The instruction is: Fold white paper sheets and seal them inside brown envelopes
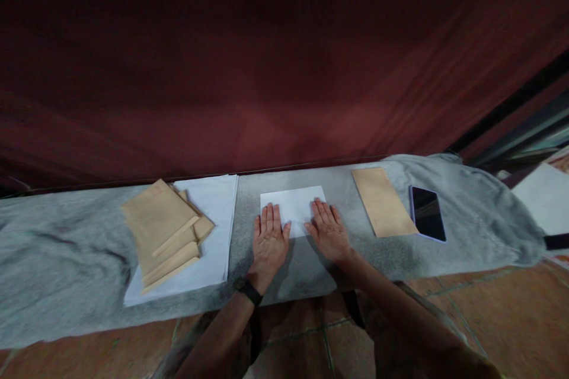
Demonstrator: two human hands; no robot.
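Observation:
A white sheet of paper (294, 202), possibly folded, lies flat in front of me on the grey cloth (302, 275). My left hand (270, 238) presses flat on its left part, fingers stretched out and pointing away from me. On the right part rests my right hand (329, 231), palm down, with its fingers spread a little. Neither hand grips anything. To the right of my right hand a single brown envelope (383, 201) lies slightly slanted on the cloth.
Several brown envelopes (166, 225) are piled on a stack of white paper (217, 219) at the left. Beside the single envelope lies a phone (427, 213). Dark red fabric (284, 71) rises behind the cloth-covered surface. Tiled floor (502, 308) shows below the front edge.

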